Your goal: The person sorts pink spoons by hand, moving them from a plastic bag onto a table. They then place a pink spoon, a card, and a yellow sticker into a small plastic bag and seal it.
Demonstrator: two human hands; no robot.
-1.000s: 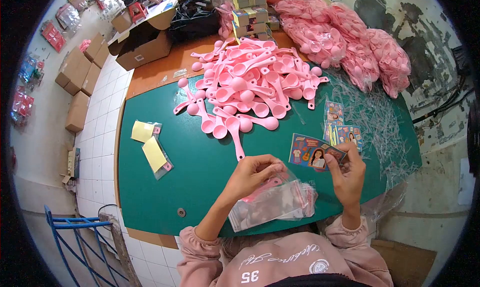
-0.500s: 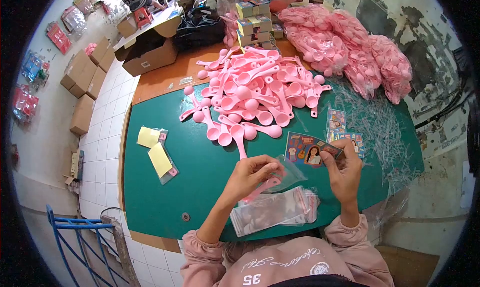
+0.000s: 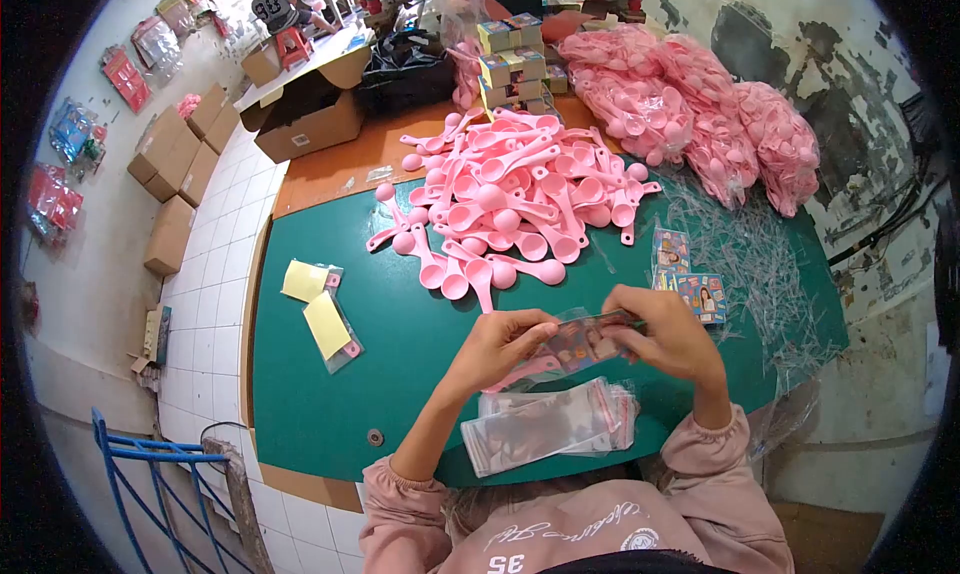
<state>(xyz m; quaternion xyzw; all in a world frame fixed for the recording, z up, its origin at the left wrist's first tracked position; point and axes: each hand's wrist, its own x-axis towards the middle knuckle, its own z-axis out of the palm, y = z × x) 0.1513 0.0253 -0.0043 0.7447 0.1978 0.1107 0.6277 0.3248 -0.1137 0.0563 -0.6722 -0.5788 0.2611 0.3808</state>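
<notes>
My left hand (image 3: 500,346) pinches a clear plastic bag with a pink spoon (image 3: 528,372) inside it. My right hand (image 3: 668,336) grips a printed card (image 3: 592,340), which lies at the mouth of the bag or partly in it. Just below both hands is a stack of clear plastic bags (image 3: 535,432). Beyond them rises a large heap of pink spoons (image 3: 510,189). More printed cards (image 3: 703,296) rest to the right of my right hand. On the left of the green table, two packed bags with yellow cards (image 3: 327,326) overlap.
Stacked card bundles (image 3: 512,64) and large bags of pink spoons (image 3: 700,104) stand at the back. Clear plastic scraps (image 3: 760,264) cover the table's right side. An open cardboard box (image 3: 310,124) is at back left. Another person (image 3: 278,6) sits far off.
My right hand has moved left with the card, bringing it to the bag in my left hand. The camera view has shifted slightly.
</notes>
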